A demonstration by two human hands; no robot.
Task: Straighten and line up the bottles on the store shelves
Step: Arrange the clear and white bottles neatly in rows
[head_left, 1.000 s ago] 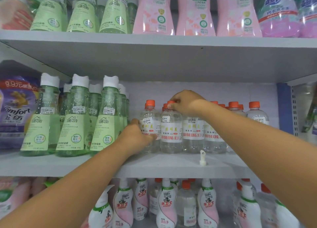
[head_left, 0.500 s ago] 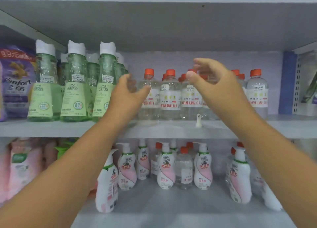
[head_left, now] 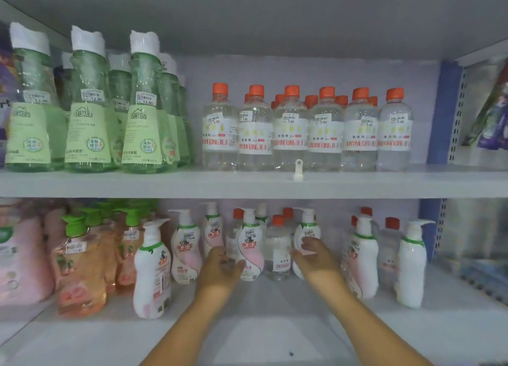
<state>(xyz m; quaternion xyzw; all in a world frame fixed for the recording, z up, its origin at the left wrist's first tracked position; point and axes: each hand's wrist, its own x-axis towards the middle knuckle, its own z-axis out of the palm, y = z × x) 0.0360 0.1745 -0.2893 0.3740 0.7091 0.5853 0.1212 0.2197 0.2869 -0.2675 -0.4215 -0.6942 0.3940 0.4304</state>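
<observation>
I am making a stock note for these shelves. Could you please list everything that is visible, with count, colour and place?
Green bottles: three in front, more behind, pale green with white caps, upper shelf, left.
Clear bottles: six in front, more behind, orange caps, upper shelf, middle to right.
Small white piece: one, upper shelf edge, before the clear bottles.
Pump bottles: several, white and pink, lower shelf, scattered, not in line.
Small clear bottles: several, orange caps, lower shelf, among the pump bottles.
Orange pouches: several, green caps, lower shelf, left.
Pink packs: count unclear, lower shelf, far left.
Left hand: open, at a pump bottle.
Right hand: open, at another pump bottle.
</observation>
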